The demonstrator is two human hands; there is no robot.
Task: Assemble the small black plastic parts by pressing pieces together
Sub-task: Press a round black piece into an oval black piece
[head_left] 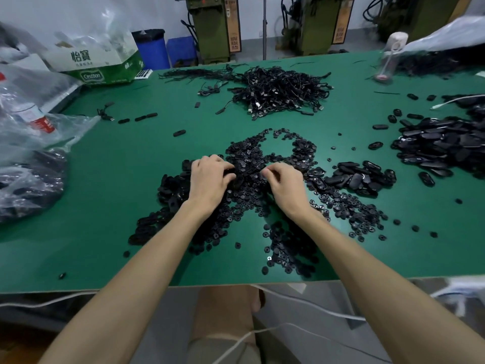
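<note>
A wide spread of small round black discs [283, 153] covers the middle of the green table [131, 179]. My left hand [208, 179] sits on the pile with its fingers curled round a black oval shell [240, 173]. My right hand [284, 181] is just to the right, fingers curled and pinching a small black piece that is mostly hidden. Both hands meet over the pile's centre. More oval shells [354, 177] lie to the right of my right hand, and others [170, 190] to the left.
A tangle of black cables [280, 93] lies at the back centre. A big heap of oval shells [441, 143] fills the right side. Plastic bags [29, 158] and a cardboard box [97, 61] stand at the left. A clear bottle [388, 56] stands at the back right.
</note>
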